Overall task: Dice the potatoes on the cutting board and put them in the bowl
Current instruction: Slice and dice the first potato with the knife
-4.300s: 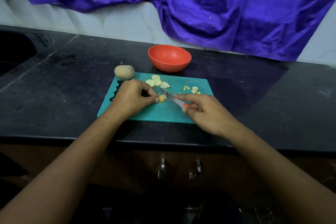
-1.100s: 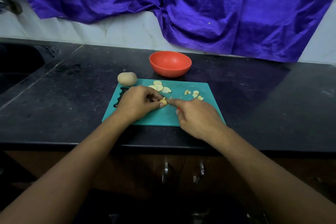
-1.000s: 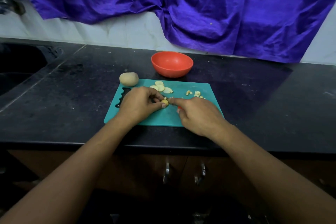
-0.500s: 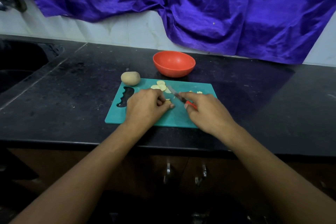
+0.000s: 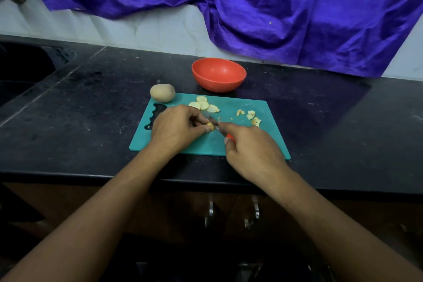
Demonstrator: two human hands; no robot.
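Note:
A teal cutting board lies on the black counter. My left hand pinches a small potato piece against the board. My right hand grips a red-handled knife, its blade resting at the piece. Three round potato slices lie at the board's far edge, and several diced bits sit to the right. A whole potato rests at the board's far left corner. The orange bowl stands just behind the board; I see nothing inside it.
A dark sink sits at the far left of the counter. Purple cloth hangs on the wall behind. Cabinet handles show below the counter edge.
The knife blade has come down from above the slices to the small piece held by my left hand. My left hand still holds that piece.

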